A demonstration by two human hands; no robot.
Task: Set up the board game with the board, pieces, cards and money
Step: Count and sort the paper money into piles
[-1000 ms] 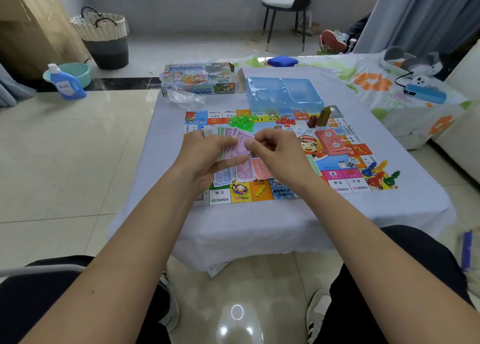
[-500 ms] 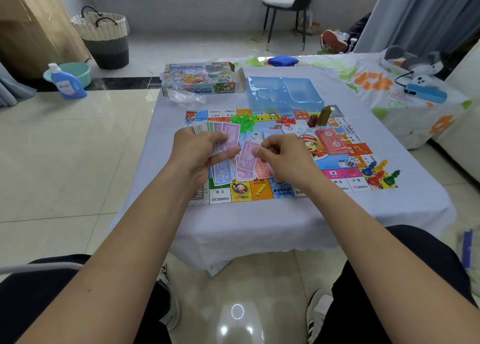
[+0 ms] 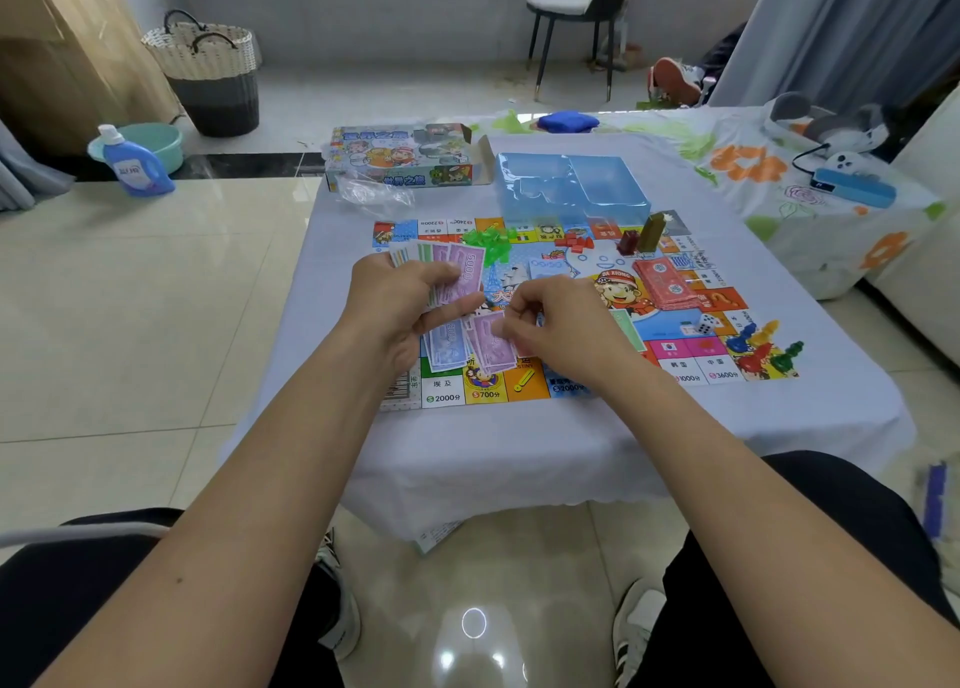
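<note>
Since the earlier frame, the right hand [image 3: 558,324] has been lowered onto the board [image 3: 670,334], where a purple note [image 3: 493,347] is pinched over the sorted piles. The fanned money [image 3: 447,266] is gripped by the left hand [image 3: 400,298]. Sorting appears under way; release onto the matching pile seems next.

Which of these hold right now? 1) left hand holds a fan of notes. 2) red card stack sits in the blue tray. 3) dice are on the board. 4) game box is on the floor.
1) True: the left hand grips a fan of notes.
2) False: the red card stack lies on the board, outside the blue tray.
3) True: the dice lie on the board.
4) False: the game box stands on the table.
</note>
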